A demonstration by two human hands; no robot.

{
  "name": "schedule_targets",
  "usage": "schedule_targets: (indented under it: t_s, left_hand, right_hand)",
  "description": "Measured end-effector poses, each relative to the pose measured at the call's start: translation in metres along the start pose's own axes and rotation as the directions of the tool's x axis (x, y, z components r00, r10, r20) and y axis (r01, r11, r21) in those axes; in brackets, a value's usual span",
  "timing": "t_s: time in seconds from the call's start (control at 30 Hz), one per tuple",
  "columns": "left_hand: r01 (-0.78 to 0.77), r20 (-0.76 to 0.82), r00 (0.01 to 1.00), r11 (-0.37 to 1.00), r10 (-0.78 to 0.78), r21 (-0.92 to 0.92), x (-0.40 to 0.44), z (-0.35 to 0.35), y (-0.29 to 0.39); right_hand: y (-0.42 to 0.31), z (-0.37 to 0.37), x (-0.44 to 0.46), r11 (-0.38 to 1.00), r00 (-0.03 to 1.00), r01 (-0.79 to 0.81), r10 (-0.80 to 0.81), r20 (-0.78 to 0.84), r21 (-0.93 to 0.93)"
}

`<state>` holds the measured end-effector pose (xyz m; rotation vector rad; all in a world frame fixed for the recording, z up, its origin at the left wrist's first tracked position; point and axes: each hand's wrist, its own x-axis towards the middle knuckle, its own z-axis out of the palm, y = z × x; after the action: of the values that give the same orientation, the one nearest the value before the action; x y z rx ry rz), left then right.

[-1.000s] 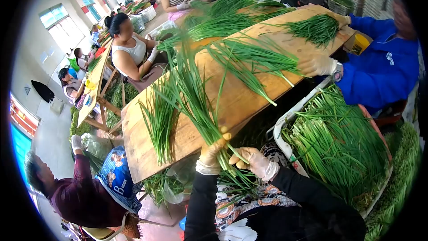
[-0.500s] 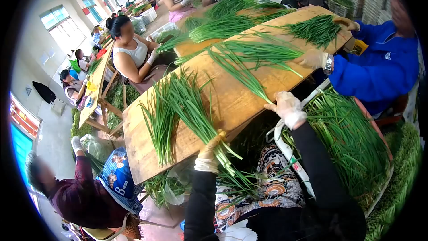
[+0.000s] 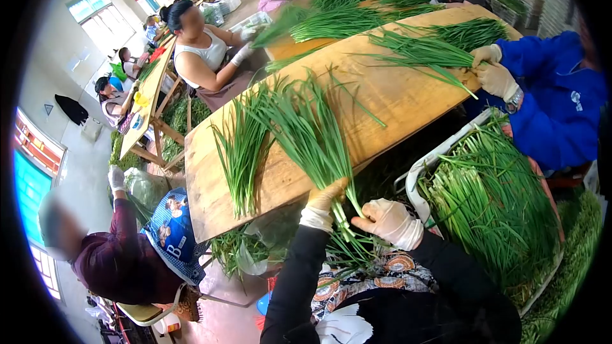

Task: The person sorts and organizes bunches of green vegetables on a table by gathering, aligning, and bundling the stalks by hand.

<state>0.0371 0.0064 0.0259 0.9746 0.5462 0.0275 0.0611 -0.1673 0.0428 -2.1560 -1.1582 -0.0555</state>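
Observation:
My left hand (image 3: 326,204), in a stained pale glove, is closed around the stem end of a bunch of garlic chives (image 3: 305,129). The green leaves fan out over the wooden table (image 3: 395,124); the pale stem ends stick out below my fist, above my lap. My right hand (image 3: 390,222), gloved too, pinches the lower ends of a few chives (image 3: 350,185) right beside that bunch. Their leaves lie along its right side. To the left of the bunch, a second pile of chives (image 3: 241,153) rests on the board. A few loose stalks (image 3: 364,107) lie farther up.
A white crate (image 3: 417,200) heaped with chives stands at my right. Across the table corner, a person in blue sleeves (image 3: 548,108) holds another bunch (image 3: 433,51). More chives (image 3: 338,22) cover the far end. Someone in dark red (image 3: 127,261) sits at left.
My right hand has drawn a few chives leftward and down from the table to the bunch in my left hand. The blue-sleeved person has gathered a bunch closer with both hands.

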Motion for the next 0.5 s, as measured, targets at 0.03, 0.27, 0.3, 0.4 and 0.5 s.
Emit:
schedule_targets:
  t_s: [0.03, 0.27, 0.3, 0.4, 0.5]
  left_hand:
    - [0.002, -0.059, 0.998, 0.999, 0.0, 0.043, 0.0, 0.0, 0.0]
    - [-0.083, -0.038, 0.996, 0.996, 0.081, -0.028, -0.012, 0.003, -0.007]
    - [-0.099, -0.098, 0.991, 0.993, 0.093, -0.063, -0.013, 0.008, -0.007]
    - [-0.165, -0.15, 0.976, 0.986, 0.159, -0.028, -0.013, 0.006, 0.001]
    - [-0.273, -0.187, 0.946, 0.962, 0.266, -0.007, -0.017, 0.005, 0.018]
  right_hand:
    - [-0.001, 0.001, 0.0, 0.992, 0.992, 0.123, -0.123, 0.011, 0.001]
    - [0.013, 0.0, 0.032, 0.875, 0.944, -0.246, 0.118, 0.308, 0.418]
    - [0.017, 0.012, 0.031, 0.91, 0.986, -0.116, 0.058, 0.155, 0.397]
    - [0.013, 0.024, 0.029, 0.994, 0.96, 0.064, -0.037, -0.279, 0.088]
    - [0.02, 0.027, 0.014, 0.997, 0.968, 0.021, -0.001, -0.251, 0.077]
